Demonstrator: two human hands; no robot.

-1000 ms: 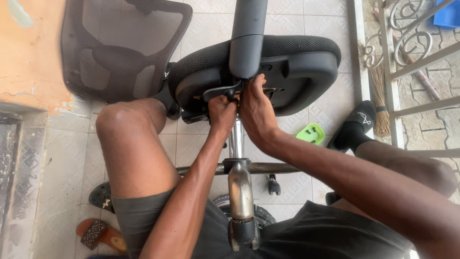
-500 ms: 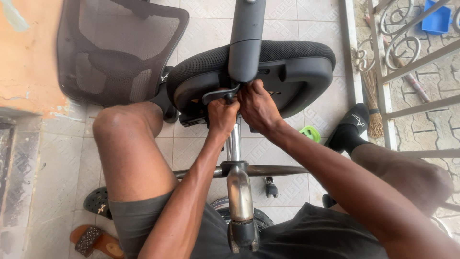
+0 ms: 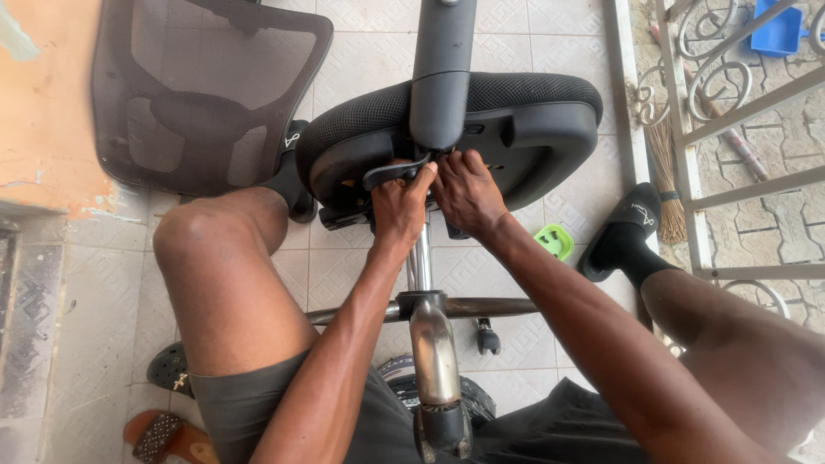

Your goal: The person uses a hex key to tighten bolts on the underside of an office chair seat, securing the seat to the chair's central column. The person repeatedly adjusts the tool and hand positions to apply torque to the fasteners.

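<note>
While the office chair seat [image 3: 516,129] lies tipped on the tiled floor [image 3: 361,275], its black lever [image 3: 391,174] under the seat's middle is gripped by the left hand [image 3: 400,206]; the right hand [image 3: 464,191] is closed on the mechanism beside it. Steady holding seems called for next.

I saw a black mesh-covered seat [image 3: 533,94] with a black plastic underside, a shiny chrome column [image 3: 421,266] and a dark grey mesh backrest [image 3: 198,94]. The floor [image 3: 352,266] was pale tile with a faint geometric pattern. A small bright green object [image 3: 554,241] and a blue dustpan [image 3: 778,30] stood out.
</note>
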